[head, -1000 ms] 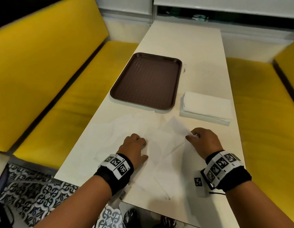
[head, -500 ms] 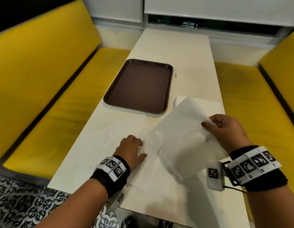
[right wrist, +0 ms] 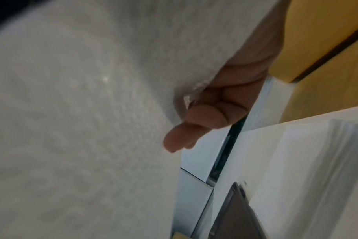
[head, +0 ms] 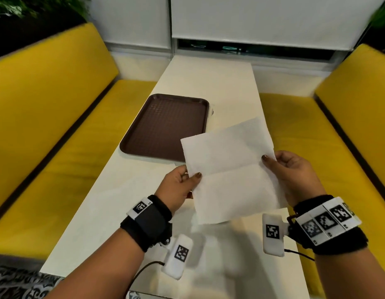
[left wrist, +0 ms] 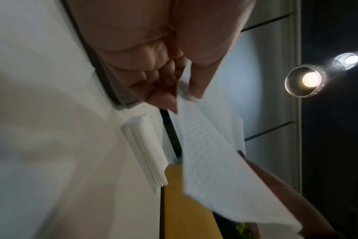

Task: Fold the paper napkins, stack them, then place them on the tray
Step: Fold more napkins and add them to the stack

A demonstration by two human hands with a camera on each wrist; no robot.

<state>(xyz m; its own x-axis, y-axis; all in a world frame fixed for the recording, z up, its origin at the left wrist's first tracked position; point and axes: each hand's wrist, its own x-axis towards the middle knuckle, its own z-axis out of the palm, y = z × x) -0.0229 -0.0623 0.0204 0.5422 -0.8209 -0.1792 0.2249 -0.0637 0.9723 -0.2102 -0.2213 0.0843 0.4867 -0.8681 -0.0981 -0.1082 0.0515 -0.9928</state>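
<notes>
A white paper napkin (head: 228, 169) with a crease across its middle hangs in the air above the near half of the table. My left hand (head: 190, 175) pinches its left edge at the crease, thumb on top. My right hand (head: 268, 158) pinches the right edge the same way. The left wrist view shows the left hand (left wrist: 182, 92) pinching the napkin (left wrist: 210, 161). The right wrist view shows the right hand (right wrist: 194, 113) on the napkin (right wrist: 82, 113). A brown tray (head: 165, 126) lies empty beyond my left hand. A stack of white napkins (left wrist: 145, 150) lies beside the tray, hidden in the head view.
The white table (head: 209, 83) runs away from me to a window wall. Yellow benches stand along its left side (head: 57, 137) and its right side (head: 338, 147). The near table edge lies under my wrists.
My right hand has lifted the napkin off the table. My left hand has left the tabletop and taken the napkin's left edge, so both hands now hold it up, spread out.
</notes>
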